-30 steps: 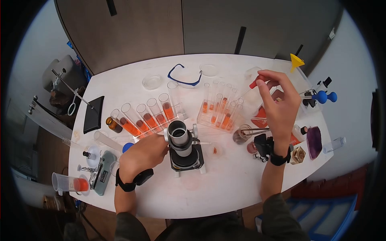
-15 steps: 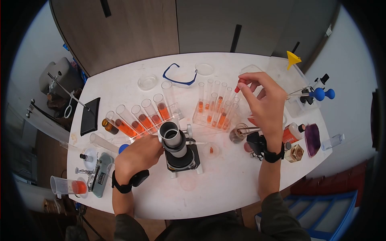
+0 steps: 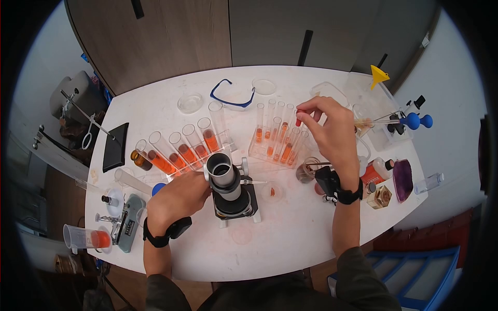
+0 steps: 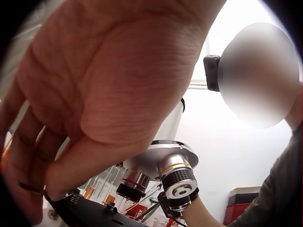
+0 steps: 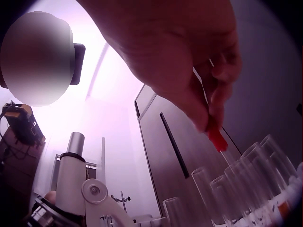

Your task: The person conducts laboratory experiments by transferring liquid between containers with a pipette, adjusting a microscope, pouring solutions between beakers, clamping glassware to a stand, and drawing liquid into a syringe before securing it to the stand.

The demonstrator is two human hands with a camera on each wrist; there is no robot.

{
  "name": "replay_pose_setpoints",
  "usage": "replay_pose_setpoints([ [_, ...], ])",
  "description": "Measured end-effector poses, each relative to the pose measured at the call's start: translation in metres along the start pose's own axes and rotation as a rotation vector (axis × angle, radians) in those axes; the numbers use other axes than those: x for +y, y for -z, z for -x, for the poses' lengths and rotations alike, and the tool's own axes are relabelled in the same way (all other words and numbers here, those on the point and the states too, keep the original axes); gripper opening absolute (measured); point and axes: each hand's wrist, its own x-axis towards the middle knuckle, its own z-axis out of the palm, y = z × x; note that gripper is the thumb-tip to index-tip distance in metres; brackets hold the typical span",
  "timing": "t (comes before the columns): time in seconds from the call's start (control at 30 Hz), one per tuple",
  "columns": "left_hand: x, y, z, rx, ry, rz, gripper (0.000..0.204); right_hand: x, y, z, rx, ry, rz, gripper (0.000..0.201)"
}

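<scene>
The right hand [image 3: 334, 129] pinches the red bulb [image 3: 299, 119] of a dropper above a clear rack [image 3: 254, 150] of small test tubes with orange liquid. Seen from the right wrist, the red bulb [image 5: 218, 140] points down, its thin glass stem close to the tube mouths [image 5: 253, 151]. Left of a black and white microscope [image 3: 232, 194], the left hand [image 3: 179, 199] has its fingertips hidden in the head view. In the left wrist view, the left hand's [image 4: 104, 94] thumb and fingers close at the edge of the black stage [image 4: 90, 210], below the objectives [image 4: 177, 177].
A rack of larger tubes [image 3: 210, 139] stands behind the left hand. Around it are a balance [image 3: 128, 223], a beaker [image 3: 78, 237] and a stand [image 3: 115, 147]. Blue glasses [image 3: 233, 103] lie at the back. A jar [image 3: 307, 171], bottle [image 3: 377, 170] and purple block [image 3: 402, 180] are rightward.
The right hand has moved left with the red-bulbed dropper, from beside the small tubes to over them. The left hand has stayed at the microscope.
</scene>
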Motion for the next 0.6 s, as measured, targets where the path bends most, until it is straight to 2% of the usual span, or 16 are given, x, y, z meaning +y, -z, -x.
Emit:
replay_pose_setpoints([
  [0.23, 0.0, 0.001, -0.001, -0.031, 0.022, -0.001, 0.013, 0.004, -0.001, 0.0, -0.05, 0.002, 0.021, 0.012],
  [0.53, -0.002, 0.0, -0.001, -0.022, -0.001, -0.006, 0.013, -0.001, 0.009, -0.001, 0.016, -0.019, -0.013, 0.013],
  [0.6, -0.001, 0.0, 0.0, -0.005, -0.02, 0.001, 0.012, -0.004, 0.011, -0.001, 0.088, -0.05, -0.033, 0.013],
])
